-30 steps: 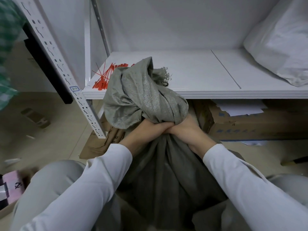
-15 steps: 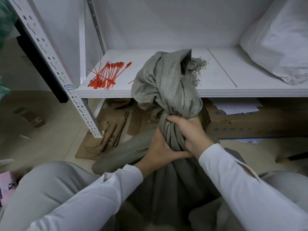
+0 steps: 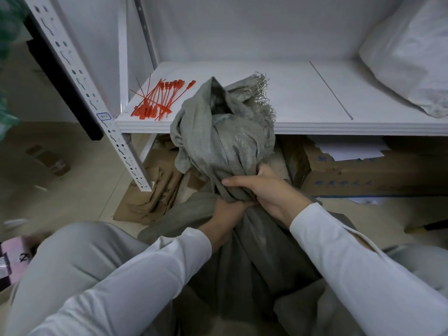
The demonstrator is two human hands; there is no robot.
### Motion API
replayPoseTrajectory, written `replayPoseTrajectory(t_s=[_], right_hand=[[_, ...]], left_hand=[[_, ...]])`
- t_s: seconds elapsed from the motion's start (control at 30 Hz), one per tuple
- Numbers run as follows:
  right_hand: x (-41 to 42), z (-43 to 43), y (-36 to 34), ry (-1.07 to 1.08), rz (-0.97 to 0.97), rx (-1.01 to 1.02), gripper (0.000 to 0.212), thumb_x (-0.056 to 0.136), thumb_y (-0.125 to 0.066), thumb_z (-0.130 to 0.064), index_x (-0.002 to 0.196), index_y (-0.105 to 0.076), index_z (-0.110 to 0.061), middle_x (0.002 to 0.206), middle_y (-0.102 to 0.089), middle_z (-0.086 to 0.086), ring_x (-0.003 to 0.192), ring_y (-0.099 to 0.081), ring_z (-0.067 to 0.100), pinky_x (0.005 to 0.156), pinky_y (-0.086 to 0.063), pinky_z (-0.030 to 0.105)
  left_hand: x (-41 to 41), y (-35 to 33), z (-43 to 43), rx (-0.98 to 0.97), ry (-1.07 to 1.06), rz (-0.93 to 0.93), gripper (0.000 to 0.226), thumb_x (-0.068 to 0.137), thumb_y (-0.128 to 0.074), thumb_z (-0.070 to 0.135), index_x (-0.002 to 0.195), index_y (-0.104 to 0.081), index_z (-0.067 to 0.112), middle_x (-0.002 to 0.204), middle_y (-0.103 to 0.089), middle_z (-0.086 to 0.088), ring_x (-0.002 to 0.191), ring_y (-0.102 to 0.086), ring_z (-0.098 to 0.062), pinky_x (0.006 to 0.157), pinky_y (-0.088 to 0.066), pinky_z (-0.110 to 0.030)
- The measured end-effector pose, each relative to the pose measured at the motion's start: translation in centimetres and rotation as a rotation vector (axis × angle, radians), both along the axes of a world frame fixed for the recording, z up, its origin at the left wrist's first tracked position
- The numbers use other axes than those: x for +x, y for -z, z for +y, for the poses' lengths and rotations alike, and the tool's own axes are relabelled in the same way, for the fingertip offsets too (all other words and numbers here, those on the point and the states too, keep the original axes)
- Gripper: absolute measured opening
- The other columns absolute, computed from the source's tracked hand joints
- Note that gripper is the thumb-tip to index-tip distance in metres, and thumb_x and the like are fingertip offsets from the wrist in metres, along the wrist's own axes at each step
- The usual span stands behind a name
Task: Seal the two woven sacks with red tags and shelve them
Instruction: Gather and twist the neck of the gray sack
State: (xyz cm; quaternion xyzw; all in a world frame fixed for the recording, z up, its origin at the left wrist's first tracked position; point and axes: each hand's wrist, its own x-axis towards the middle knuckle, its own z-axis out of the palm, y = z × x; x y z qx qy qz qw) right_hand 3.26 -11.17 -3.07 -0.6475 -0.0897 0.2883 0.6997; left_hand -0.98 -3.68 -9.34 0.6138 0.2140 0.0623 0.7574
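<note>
Now right hand (image 3: 269,190) grips the neck of grey woven sack (image 3: 223,141), stacked over left hand (image 3: 225,214), which seemingly grips too; earlier they were side by side. Neck bunched; red seal tags (image 3: 157,100), upper left, probably next.

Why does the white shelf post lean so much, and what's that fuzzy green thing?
Head view: the wide-angle lens slants the white perforated metal post; the green patch at the left edge is too blurred to identify; the red plastic tags look sharp.
</note>
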Motion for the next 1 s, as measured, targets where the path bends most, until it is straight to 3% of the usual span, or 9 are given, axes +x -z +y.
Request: replayPoseTrajectory(t_s=[0.13, 0.3, 0.43, 0.5, 0.6, 0.67, 0.77, 0.87, 1.0], right_hand=[[0.5, 0.1, -0.3, 0.007, -0.095, -0.117, 0.061, 0.061, -0.090, -0.019, 0.115, -0.062, -0.016, 0.111, -0.070, 0.000, 0.105, -0.066, 0.015, 0.095, -0.053, 0.033], [0.6, -0.3, -1.3, 0.038, -0.541, -0.436, 0.089, 0.045, -0.079, -0.057, 0.122, -0.061, -0.017, 0.122, -0.062, -0.004, 0.116, -0.057, 0.016, 0.099, -0.048, 0.042], [0.6, -1.2, -2.8, -0.002, -1.330, -0.839, 0.071, 0.062, -0.069, -0.057, 0.124, -0.063, -0.023, 0.143, -0.040, 0.006, 0.138, -0.022, 0.028, 0.116, -0.011, 0.059], [0.9, -1.6, -3.2, -0.043, -1.419, -0.895, 0.070, 0.066, -0.072, -0.055, 0.128, -0.060, -0.026, 0.144, -0.038, 0.006, 0.141, -0.017, 0.028, 0.117, 0.002, 0.060], [1.5, -1.4, -3.1, -0.076, -1.209, -0.925, 0.081, 0.071, -0.073, -0.053, 0.141, -0.047, -0.024, 0.148, -0.036, 0.000, 0.144, -0.016, 0.025, 0.117, -0.003, 0.060], [1.9, -1.3, -2.9, -0.061, -1.077, -0.898, 0.079, 0.070, -0.075, -0.051, 0.138, -0.049, -0.019, 0.143, -0.045, 0.002, 0.138, -0.031, 0.026, 0.114, -0.022, 0.056], [2.5, -2.0, -2.9, -0.013, -0.744, -0.655, 0.058, 0.071, -0.081, -0.040, 0.121, -0.064, -0.016, 0.118, -0.065, -0.003, 0.108, -0.059, 0.013, 0.092, -0.049, 0.034], [2.9, -2.6, -2.6, -0.014, -0.327, -0.409, 0.036, 0.074, -0.082, -0.033, 0.103, -0.072, -0.014, 0.092, -0.071, -0.007, 0.074, -0.065, -0.003, 0.067, -0.050, 0.014], [2.3, -1.7, -1.3, -0.094, -0.166, -0.342, 0.074, 0.052, -0.091, -0.045, 0.117, -0.067, -0.018, 0.110, -0.072, -0.003, 0.102, -0.068, 0.012, 0.096, -0.053, 0.032]], left_hand=[[0.1, -0.1, 0.4, -0.144, 0.025, -0.032, 0.073, 0.053, -0.075, 0.040, 0.119, -0.054, 0.020, 0.116, -0.062, 0.003, 0.107, -0.059, -0.010, 0.089, -0.047, -0.027], [0.3, -1.1, 0.7, 0.051, 0.032, 0.006, 0.029, 0.092, -0.058, 0.003, 0.120, -0.058, 0.009, 0.105, -0.064, 0.003, 0.093, -0.063, -0.009, 0.066, -0.053, -0.014], [0.6, -0.6, 0.7, 0.057, 0.117, 0.239, 0.032, 0.098, -0.050, 0.014, 0.128, -0.057, 0.005, 0.119, -0.063, -0.007, 0.112, -0.062, -0.024, 0.067, -0.053, -0.021], [0.5, -0.3, 0.4, 0.074, 0.122, 0.255, 0.030, 0.097, -0.053, 0.017, 0.126, -0.059, 0.010, 0.124, -0.063, -0.005, 0.112, -0.062, -0.021, 0.074, -0.053, -0.019], [0.2, -0.2, 0.0, 0.032, 0.043, 0.087, 0.021, 0.091, -0.061, 0.005, 0.107, -0.062, 0.019, 0.101, -0.063, 0.010, 0.096, -0.060, -0.010, 0.064, -0.048, -0.005], [0.1, -0.6, 0.2, -0.045, -0.011, 0.048, 0.023, 0.087, -0.062, -0.001, 0.097, -0.064, 0.020, 0.093, -0.068, 0.005, 0.089, -0.065, -0.014, 0.065, -0.054, -0.015], [0.2, -0.6, 0.8, -0.083, -0.005, 0.152, 0.022, 0.084, -0.059, -0.004, 0.092, -0.066, 0.015, 0.090, -0.071, -0.002, 0.088, -0.067, -0.019, 0.071, -0.058, -0.029], [0.3, -0.9, 0.9, -0.056, 0.031, 0.245, 0.020, 0.073, -0.054, -0.010, 0.082, -0.065, 0.005, 0.084, -0.067, -0.008, 0.085, -0.063, -0.025, 0.077, -0.055, -0.033], [0.6, -0.1, 0.6, 0.127, 0.198, 0.252, 0.050, 0.049, -0.072, 0.012, 0.098, -0.069, 0.009, 0.104, -0.071, -0.004, 0.097, -0.064, -0.019, 0.080, -0.055, -0.029]])
